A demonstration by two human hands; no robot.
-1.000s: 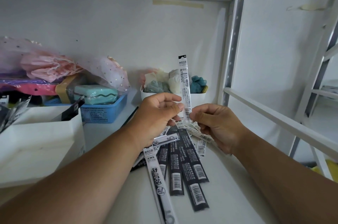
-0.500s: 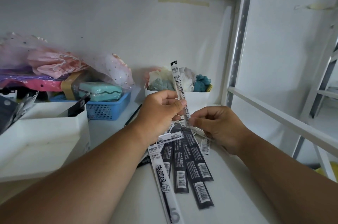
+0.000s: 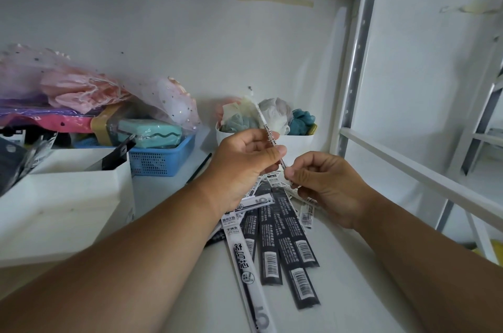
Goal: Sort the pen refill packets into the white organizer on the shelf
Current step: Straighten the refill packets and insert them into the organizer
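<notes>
Left hand curled, thumb and fingers pinching a slim white pen refill packet, seen edge-on and tilted, its top rising before the back wall. Right hand curled too, fingertips pinching the packet's lower end. Beneath both hands, on the white shelf, a loose pile of black and white refill packets with barcodes; one white sleeve printed "舒写芯" and a large "5". At left, a white box organizer holding dark packets. Behind, a blue mesh basket with a teal case, and a white tub of fabric pieces.
</notes>
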